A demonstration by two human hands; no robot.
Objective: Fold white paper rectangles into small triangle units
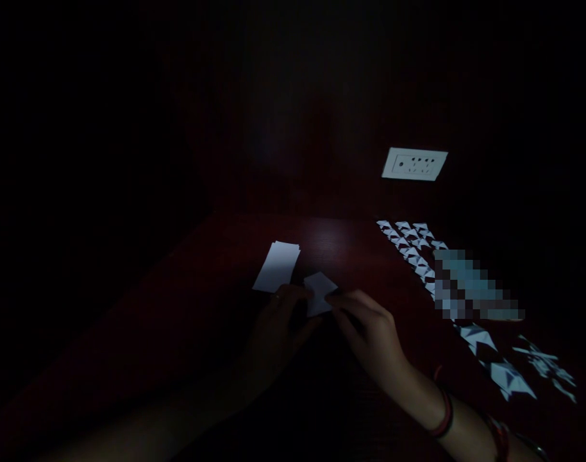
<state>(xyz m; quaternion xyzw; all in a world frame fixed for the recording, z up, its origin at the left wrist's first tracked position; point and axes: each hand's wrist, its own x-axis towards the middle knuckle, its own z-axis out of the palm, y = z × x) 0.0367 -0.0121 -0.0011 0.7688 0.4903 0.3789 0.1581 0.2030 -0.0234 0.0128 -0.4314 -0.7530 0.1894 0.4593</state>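
Between my two hands is a small piece of white paper (320,294), with a pointed upper edge that looks folded. My left hand (281,321) is in shadow and pinches the paper's left side between thumb and fingers. On the other side, my right hand (367,324) grips the right edge, its fingertips pressed on the paper. A short stack of white paper strips (277,266) lies flat just beyond my left hand, its sheets slightly out of line. How the underside of the held paper is folded cannot be seen.
Folded white paper pieces (415,260) run in rows along the right of the dark red table (187,289). Larger folded pieces (509,378) and thin paper scraps (545,362) lie nearer. A blurred-out object (476,285) sits among them. A socket plate (415,164) is on the wall.
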